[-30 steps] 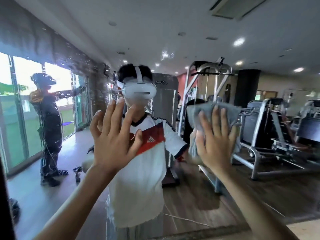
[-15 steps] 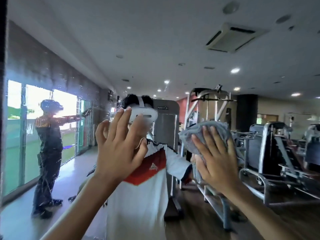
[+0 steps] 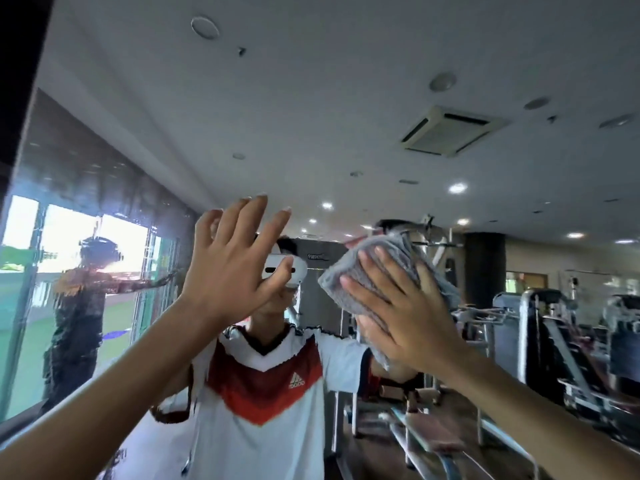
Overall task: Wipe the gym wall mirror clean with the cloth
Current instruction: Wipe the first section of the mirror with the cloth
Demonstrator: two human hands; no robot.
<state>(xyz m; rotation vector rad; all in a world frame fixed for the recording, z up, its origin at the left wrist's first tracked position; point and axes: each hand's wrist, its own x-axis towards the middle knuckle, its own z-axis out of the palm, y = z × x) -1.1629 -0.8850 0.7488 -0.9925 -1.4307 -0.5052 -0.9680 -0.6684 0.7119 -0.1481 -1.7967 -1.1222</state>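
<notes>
Grey towelling cloth [image 3: 374,271] is flat against the mirror [image 3: 346,81], pinned there by my right hand [image 3: 405,313]. The fingers are straight and spread across the cloth, pressing it and not curled round it. A loose end of the cloth hangs below the palm.

Compared with a second ago, my view has tipped upward, so the reflected ceiling now fills the top half of the glass. The cloth has slid left towards the reflected white headset [image 3: 284,268]. It has also turned, so one corner now points left where before it lay squarer. I read that as the wipe working up and across the middle of the mirror, with the task well in hand but not finished.

My left hand [image 3: 228,268] has come up with it and now overlaps the headset's reflection. Its fingers are fanned apart and it holds nothing. I cannot tell whether it touches the glass or just hovers in front of it. The two hands are raised side by side, apart from each other.

Off to the left, the glass over the reflected window [image 3: 86,289] looks streaked and speckled with wet marks that distort a second reflected person there. By my judgement that patch still needs the cloth. The reflected gym machines [image 3: 554,341] on the right look clearer.

As for containers, I see no bucket, bottle or tub anywhere in view, so there is nothing to report inside one.
</notes>
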